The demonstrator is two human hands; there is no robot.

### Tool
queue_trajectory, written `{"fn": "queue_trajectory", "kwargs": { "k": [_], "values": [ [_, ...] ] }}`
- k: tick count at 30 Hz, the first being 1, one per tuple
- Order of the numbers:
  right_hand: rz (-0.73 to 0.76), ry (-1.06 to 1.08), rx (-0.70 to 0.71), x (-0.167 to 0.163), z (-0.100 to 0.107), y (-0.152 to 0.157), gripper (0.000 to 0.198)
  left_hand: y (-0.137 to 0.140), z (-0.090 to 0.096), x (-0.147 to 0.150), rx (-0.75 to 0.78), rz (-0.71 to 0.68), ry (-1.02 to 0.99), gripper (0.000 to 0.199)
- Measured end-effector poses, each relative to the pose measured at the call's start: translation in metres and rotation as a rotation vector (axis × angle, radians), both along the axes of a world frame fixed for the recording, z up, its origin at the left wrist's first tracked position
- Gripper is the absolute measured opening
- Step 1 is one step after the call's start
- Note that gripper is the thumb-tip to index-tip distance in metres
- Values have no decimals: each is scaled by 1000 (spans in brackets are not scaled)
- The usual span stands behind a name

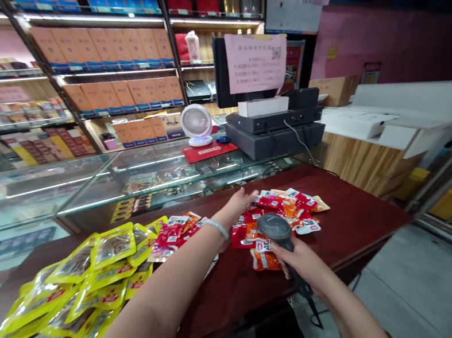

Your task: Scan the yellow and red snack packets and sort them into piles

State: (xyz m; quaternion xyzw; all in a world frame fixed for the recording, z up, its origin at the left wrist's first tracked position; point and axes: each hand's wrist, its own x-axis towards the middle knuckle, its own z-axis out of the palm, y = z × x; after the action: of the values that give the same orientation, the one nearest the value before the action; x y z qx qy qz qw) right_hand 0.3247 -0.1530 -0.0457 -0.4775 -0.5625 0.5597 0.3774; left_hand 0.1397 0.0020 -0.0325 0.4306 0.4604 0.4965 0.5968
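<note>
My right hand [301, 264] is wrapped around the handle of a dark grey barcode scanner [274, 227]. The scanner's head hangs over a loose pile of small red and orange snack packets [285, 205] on the dark red tabletop. At the left edge of that pile is my left hand [241, 202], its visible fingers stretched towards the packets; the far side of its fingers is hidden. More red packets [171, 232] lie left of my left forearm, partly covered by it. Beside them is a heap of yellow snack packets with clear windows [102, 275].
A glass display counter [138, 171] runs along the table's far left side. On it stand a small white fan [197, 123], a red booklet [208, 151] and a monitor with a pink notice [255, 63]. White boxes [356, 122] are at right, boxed goods on the shelves [98, 47] behind.
</note>
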Motion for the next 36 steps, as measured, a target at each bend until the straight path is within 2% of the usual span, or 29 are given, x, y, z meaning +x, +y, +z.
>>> {"fn": "queue_trajectory", "kwargs": {
  "k": [2, 3, 5, 6, 8, 9, 12, 14, 16, 18, 21, 24, 27, 29, 32, 36],
  "values": [
    [-2, -43, -12, -1, -2, -1, 39, -2, 0, -11, 211, 50, 338, 75],
    [4, -62, -10, -2, -2, -2, 39, -5, 2, -20, 319, 53, 498, 71],
    [25, -88, -8, -4, 0, -5, 39, -16, 9, -49, 448, 3, 756, 52],
    [35, -96, -10, -6, 1, -6, 40, -24, 14, -66, 457, -28, 886, 41],
    [53, -110, -17, -10, 5, -10, 41, -42, 24, -106, 375, -64, 1181, 29],
    [63, -116, -15, -13, 6, -11, 41, -51, 29, -126, 294, -49, 1341, 30],
    [102, -118, 19, -24, 9, -15, 39, -75, 36, -182, 49, 96, 1750, 53],
    [137, -118, 38, -34, 10, -18, 38, -85, 35, -209, -78, 88, 1845, 65],
    [172, -124, 32, -46, 10, -22, 39, -90, 30, -226, -119, 22, 1836, 66],
    [200, -135, 9, -58, 11, -26, 40, -92, 26, -234, -71, 25, 1807, 61],
    [234, -130, -25, -72, 8, -31, 42, -94, 25, -239, 49, 154, 1764, 45],
    [251, -77, -41, -79, 5, -35, 43, -96, 28, -244, 73, 256, 1655, 25],
    [263, -55, -30, -81, 6, -36, 43, -91, 30, -242, 69, 319, 1424, 25],
    [270, -64, -10, -82, 8, -35, 42, -83, 27, -232, 106, 340, 1228, 24],
    [261, -108, 24, -82, 13, -30, 36, -68, 21, -199, 191, 361, 970, 21],
    [221, -132, 58, -74, 12, -20, 31, -53, 14, -146, 266, 324, 766, 21]
  ]
}}
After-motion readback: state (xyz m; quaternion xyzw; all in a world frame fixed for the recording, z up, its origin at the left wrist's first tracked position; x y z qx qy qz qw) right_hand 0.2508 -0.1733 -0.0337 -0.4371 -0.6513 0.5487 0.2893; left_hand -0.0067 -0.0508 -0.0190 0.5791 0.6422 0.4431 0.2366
